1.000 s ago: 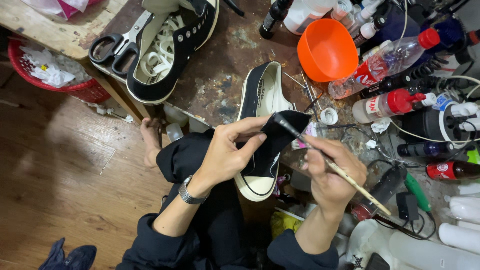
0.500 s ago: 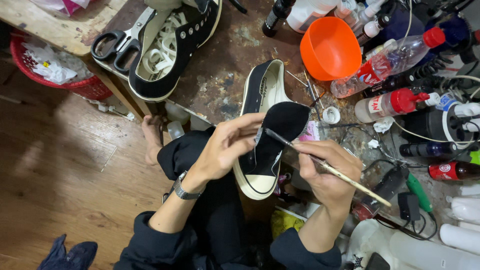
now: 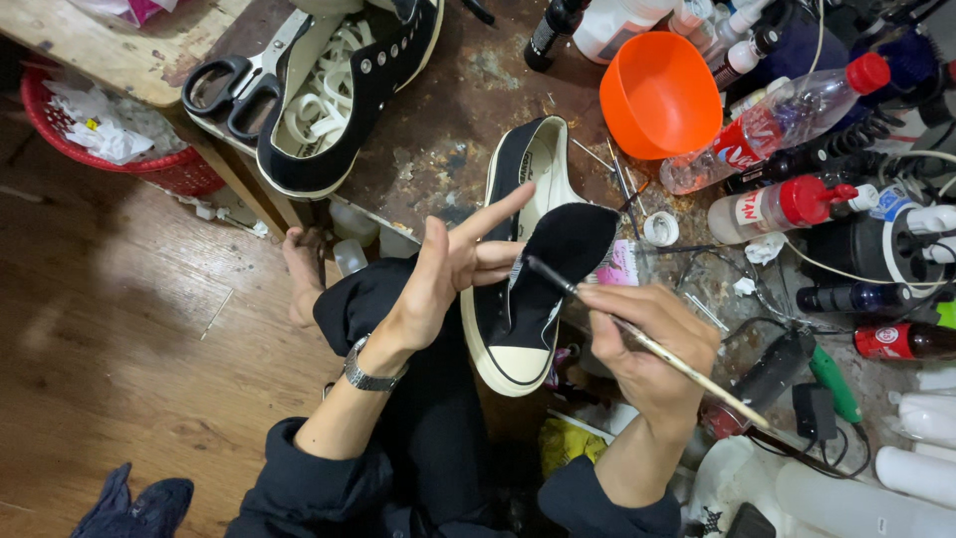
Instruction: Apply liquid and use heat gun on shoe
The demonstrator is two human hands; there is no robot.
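The black sneaker (image 3: 518, 299) overhung the worktop's (image 3: 448, 130) near edge, long axis running near-to-far, white toe cap pointing toward the person. Its black tongue (image 3: 568, 244) was folded up. The left hand (image 3: 448, 269) pinched the tongue, index finger extended. The right hand (image 3: 647, 349) was clenched around a thin brush (image 3: 637, 334), tip touching the tongue. Bottles (image 3: 787, 204) and an orange bowl (image 3: 657, 95) crowded the right side; bare floor (image 3: 129, 329) lay open to the left.

Worn wooden plank floor (image 3: 110, 329) on the left, stained, cluttered workbench (image 3: 448, 130) above, red plastic basket (image 3: 149, 164) tucked beneath its edge
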